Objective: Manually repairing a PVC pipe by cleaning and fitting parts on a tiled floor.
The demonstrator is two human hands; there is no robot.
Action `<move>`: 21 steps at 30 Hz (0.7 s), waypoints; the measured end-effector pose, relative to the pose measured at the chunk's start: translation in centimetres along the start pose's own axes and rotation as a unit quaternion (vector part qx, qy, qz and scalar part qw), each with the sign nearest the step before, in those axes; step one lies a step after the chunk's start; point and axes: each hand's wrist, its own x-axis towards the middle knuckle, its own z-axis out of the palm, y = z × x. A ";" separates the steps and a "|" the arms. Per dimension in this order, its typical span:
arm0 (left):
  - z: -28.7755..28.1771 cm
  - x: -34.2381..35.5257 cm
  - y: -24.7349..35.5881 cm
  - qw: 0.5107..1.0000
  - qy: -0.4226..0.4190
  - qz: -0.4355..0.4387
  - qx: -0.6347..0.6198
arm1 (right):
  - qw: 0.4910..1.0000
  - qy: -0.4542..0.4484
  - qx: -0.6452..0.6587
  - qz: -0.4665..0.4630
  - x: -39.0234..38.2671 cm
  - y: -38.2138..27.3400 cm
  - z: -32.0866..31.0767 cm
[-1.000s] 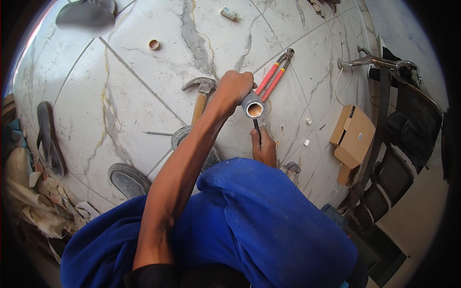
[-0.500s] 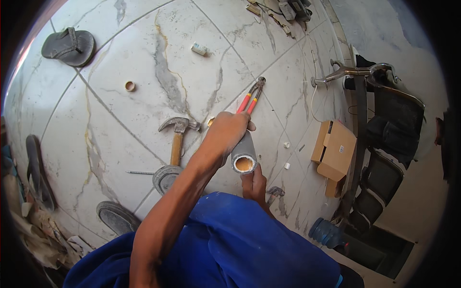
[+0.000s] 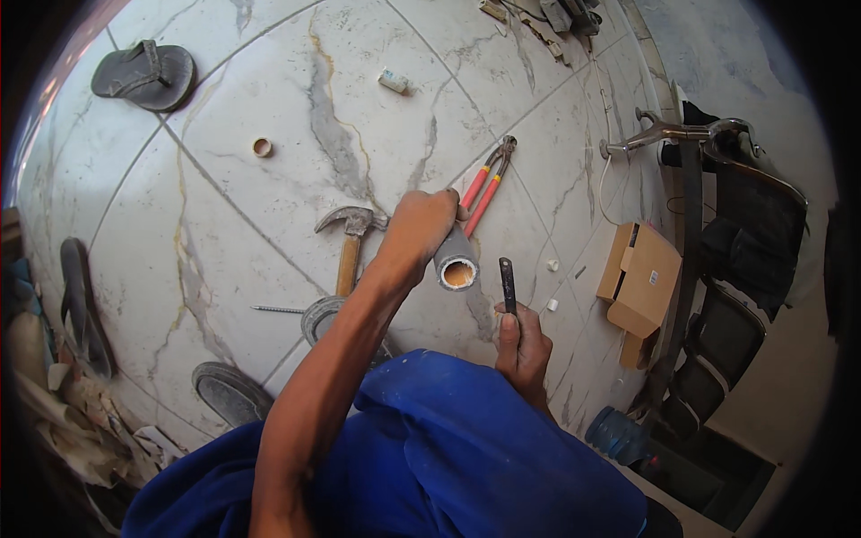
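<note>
My left hand (image 3: 421,233) is wrapped round a grey tube (image 3: 455,251), whose near end faces me with a rough white rim and an orange-brown inside. Closed on a narrow, dark flat tool (image 3: 508,282), my right hand (image 3: 526,342) is to the right of the tube. The tool points away from me and has a small hole near its far tip; its lower part is hidden in the fist. Just beyond my left hand lie red-handled pincers (image 3: 504,157) with yellow bands. A claw hammer (image 3: 348,260) with a wooden handle rests left of my left hand.
A long screw-like rod (image 3: 276,309) lies left of the hammer. A small ring-shaped piece (image 3: 262,147) and a small whitish cylinder (image 3: 393,81) are farther off. Sandals (image 3: 148,79) lie at the left. A cardboard box (image 3: 641,278) stands by black metal-framed chairs (image 3: 749,202) at right.
My right hand has moved right, away from the tube's near end, and now shows the dark tool upright in it. My left hand still grips the tube. The view has shifted slightly.
</note>
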 end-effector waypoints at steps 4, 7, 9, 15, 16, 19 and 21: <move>-1.9 4.2 -2.0 0.963 0.194 0.058 0.176 | 0.998 -0.062 -0.031 -0.007 1.0 0.2 1.4; -3.3 5.7 -2.3 0.918 0.293 0.060 0.260 | 0.994 -0.087 -0.052 -0.051 1.5 1.9 4.1; -3.4 6.7 -2.4 0.901 0.313 0.068 0.293 | 0.992 -0.111 -0.064 -0.017 2.0 2.2 5.2; -3.2 8.4 -3.9 0.863 0.323 0.101 0.376 | 0.982 -0.180 -0.025 0.053 4.1 2.1 7.7; -3.2 8.6 -4.1 0.851 0.337 0.116 0.386 | 0.980 -0.188 -0.025 0.061 4.4 2.1 7.9; -3.5 9.1 -4.4 0.822 0.343 0.155 0.428 | 0.977 -0.202 0.000 0.075 4.8 3.3 8.9; -3.5 9.6 -4.8 0.804 0.337 0.180 0.457 | 0.980 -0.185 0.020 0.072 4.6 4.2 9.8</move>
